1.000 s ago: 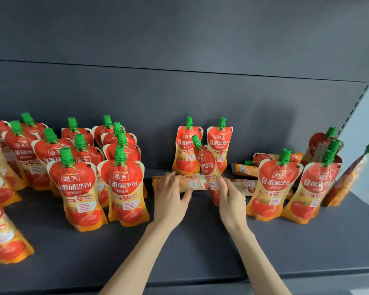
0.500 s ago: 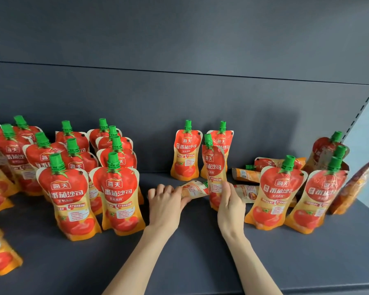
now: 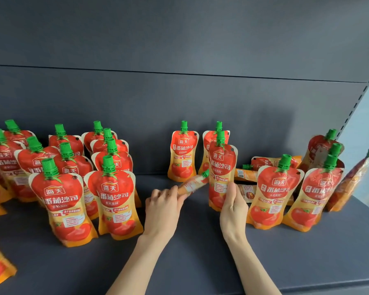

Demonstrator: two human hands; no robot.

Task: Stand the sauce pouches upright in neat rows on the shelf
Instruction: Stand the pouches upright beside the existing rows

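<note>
Red and orange sauce pouches with green caps stand on a dark grey shelf (image 3: pixel 200 262). My right hand (image 3: pixel 232 209) grips the lower part of an upright pouch (image 3: pixel 221 167) at the middle. My left hand (image 3: pixel 163 207) holds a tilted, blurred pouch (image 3: pixel 193 183) by its bottom end, cap pointing right and up. Two pouches (image 3: pixel 182 154) stand behind at the back wall. Several pouches stand in rows at the left (image 3: pixel 113 192).
At the right stand two front pouches (image 3: pixel 273 192), with more behind them and a few lying flat (image 3: pixel 246 173) between. One pouch (image 3: pixel 354 177) leans at the far right by the shelf upright. Bare shelf lies in front of my hands.
My right hand has turned its pouch from tilted to upright. My left hand has lifted the lying pouch off the shelf and tilted its cap end upward.
</note>
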